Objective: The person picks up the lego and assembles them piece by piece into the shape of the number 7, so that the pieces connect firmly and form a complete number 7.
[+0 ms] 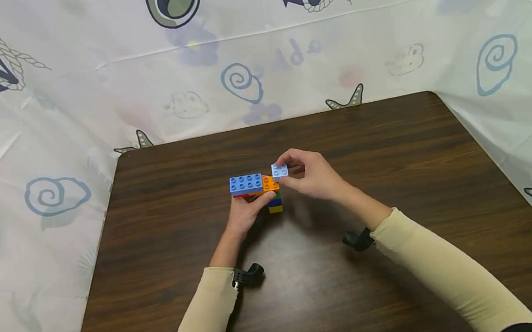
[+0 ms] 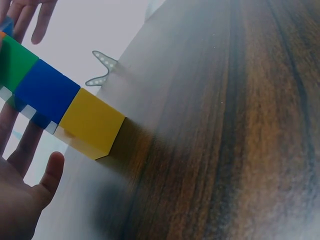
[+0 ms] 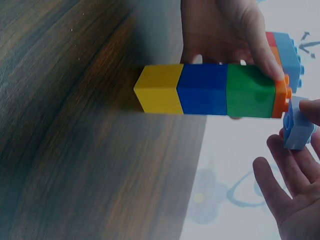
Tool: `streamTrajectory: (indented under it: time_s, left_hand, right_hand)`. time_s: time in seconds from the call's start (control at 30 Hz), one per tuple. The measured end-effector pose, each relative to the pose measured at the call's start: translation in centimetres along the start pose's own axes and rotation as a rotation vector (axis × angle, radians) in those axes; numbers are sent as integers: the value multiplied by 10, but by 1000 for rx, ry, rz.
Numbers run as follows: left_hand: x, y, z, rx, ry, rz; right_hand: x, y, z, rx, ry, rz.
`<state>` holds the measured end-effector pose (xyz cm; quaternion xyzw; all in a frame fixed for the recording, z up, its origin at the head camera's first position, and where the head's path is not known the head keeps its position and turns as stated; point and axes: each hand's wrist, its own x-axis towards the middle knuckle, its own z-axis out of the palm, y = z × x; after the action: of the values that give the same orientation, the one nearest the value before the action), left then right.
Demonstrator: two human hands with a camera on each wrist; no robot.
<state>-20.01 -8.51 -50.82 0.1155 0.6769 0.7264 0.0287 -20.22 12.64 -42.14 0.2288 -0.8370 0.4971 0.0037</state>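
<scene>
My left hand grips a toy-brick build, thumb at the orange brick. A column of green, dark blue and yellow bricks runs down below the orange one. To the left, a medium-blue brick with two rows of studs sits over a red brick. Between thumb and fingers my right hand pinches a light blue brick, its studs facing up. In the right wrist view that brick overlaps the edge of the orange brick's studs, slightly tilted.
The bricks are over the far half of a dark wood-grain table. Behind it and along its sides hangs a pale cloth printed with anchors, shells and starfish. Each wrist wears a black camera mount.
</scene>
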Motion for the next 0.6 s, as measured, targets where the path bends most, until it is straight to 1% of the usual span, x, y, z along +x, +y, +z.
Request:
streamTrajectory:
  time_s: [0.2, 0.3, 0.5, 0.6]
  left_hand:
    - [1, 0, 1, -40, -1, -4]
    - [-1, 5, 2, -54, -12, -1]
    - [-6, 23, 6, -74, -24, 26]
    - [-6, 23, 6, -81, -25, 33]
  right_hand:
    - [2, -6, 8, -80, -50, -80]
    - [3, -9, 11, -106, -67, -119]
    - [3, -9, 11, -133, -83, -136]
    - [4, -9, 10, -143, -93, -139]
